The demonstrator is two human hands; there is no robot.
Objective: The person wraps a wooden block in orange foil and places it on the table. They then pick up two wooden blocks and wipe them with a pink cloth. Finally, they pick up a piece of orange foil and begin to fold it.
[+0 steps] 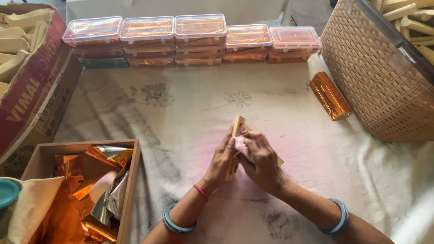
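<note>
I am holding a flat wooden piece, pale tan and narrow, standing nearly upright with its top end poking out above my fingers and leaning a little away from me. My left hand is wrapping around its left edge, fingers closed along the wood, while the lower end of the piece is showing just under that palm. My right hand is pressing a small pink cloth against the face of the wood, fingers curled shut on the cloth, so the piece is sitting between my two hands with the cloth squeezed in the middle. A corner of the wood is also peeking out to the right of my right hand.

Under my hands the white cloth-covered table is showing a faint pink stain. Ahead of my hands, well apart, a row of clear plastic boxes with orange contents is lining the far edge. To the right and ahead a roll of orange foil is lying beside a woven basket. Near my left elbow a wooden box is holding crumpled orange and silver foil.
</note>
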